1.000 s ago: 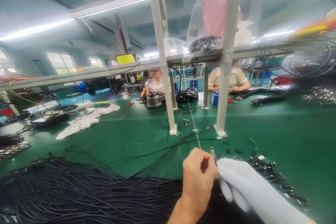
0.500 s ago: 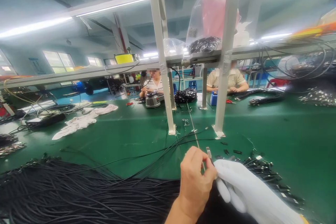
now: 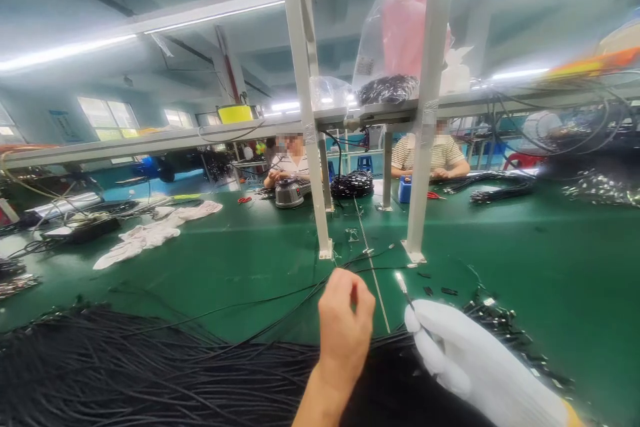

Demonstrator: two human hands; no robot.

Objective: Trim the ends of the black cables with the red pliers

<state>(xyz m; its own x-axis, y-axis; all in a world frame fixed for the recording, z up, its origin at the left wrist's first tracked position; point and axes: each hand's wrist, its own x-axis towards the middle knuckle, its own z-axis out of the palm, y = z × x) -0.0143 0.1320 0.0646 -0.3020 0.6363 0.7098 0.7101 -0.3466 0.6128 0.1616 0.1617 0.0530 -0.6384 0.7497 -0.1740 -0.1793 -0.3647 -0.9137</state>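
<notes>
My right hand (image 3: 453, 343), in a white glove, pinches a black cable just below its metal plug (image 3: 401, 282), which points up and away. My left hand (image 3: 345, 310) is bare and raised to the left of it, apart from the plug. Its fingers are curled and the thumb meets them; whatever they may hold is hidden. Below both hands lies a large heap of black cables (image 3: 150, 373), with a row of cable ends (image 3: 505, 327) along its right side.
Small black pieces (image 3: 449, 291) lie on the green table (image 3: 260, 240) beyond my right hand. White frame posts (image 3: 419, 213) stand ahead and carry a shelf. A white cloth (image 3: 145, 240) lies left. Two people (image 3: 430, 157) sit across the table.
My left hand has moved left, away from the plug and my right hand. The plug stays in my gloved right hand, now tilted more to the left.
</notes>
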